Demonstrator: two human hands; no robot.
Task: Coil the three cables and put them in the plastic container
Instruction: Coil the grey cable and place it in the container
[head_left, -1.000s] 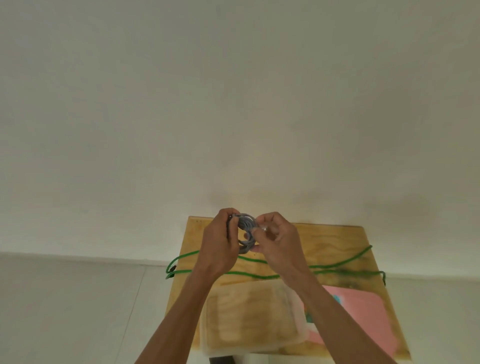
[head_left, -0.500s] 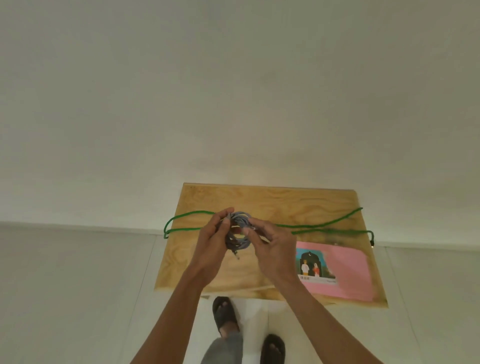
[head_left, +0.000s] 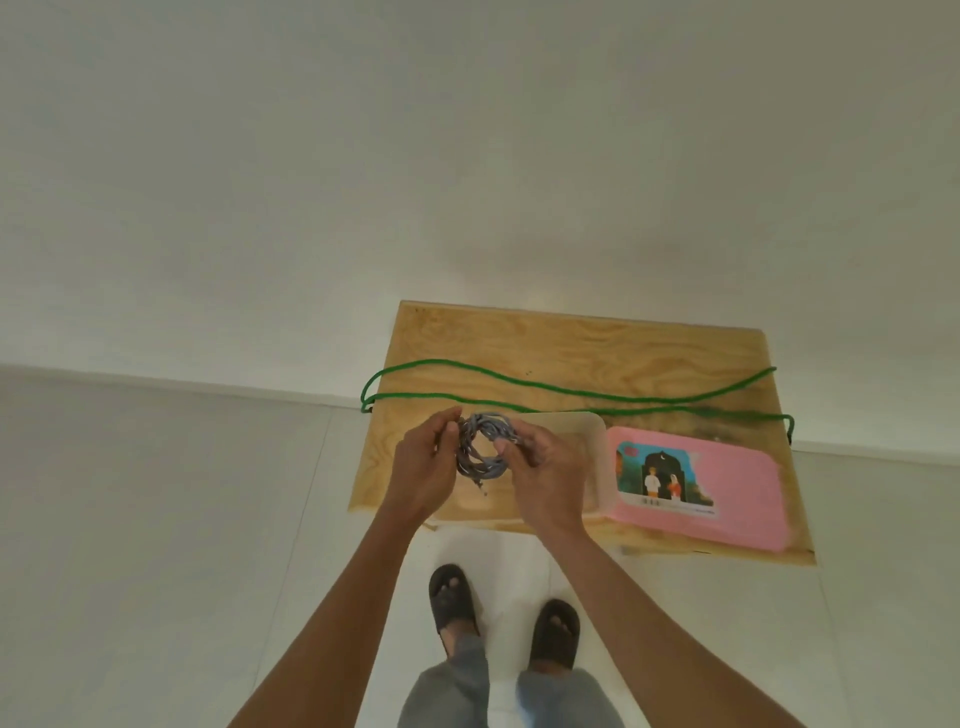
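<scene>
A grey cable (head_left: 480, 447) is wound into a small coil, and both my hands hold it above the near left part of the wooden table (head_left: 571, 353). My left hand (head_left: 428, 465) grips the coil's left side, my right hand (head_left: 545, 470) pinches its right side. A short loose end hangs below the coil. A clear plastic container (head_left: 592, 457) lies on the table under my right hand, mostly hidden by it. A long green cable (head_left: 566, 392) lies stretched in two strands across the table behind my hands.
A pink lid (head_left: 727, 499) with a picture lies on the table right of the container. The table stands against a white wall. My feet in dark sandals (head_left: 498, 618) stand on the pale floor in front of the table.
The view has tilted down, so the table's near edge and my feet now show. My hands have come toward the near left of the table with the grey coil still held.
</scene>
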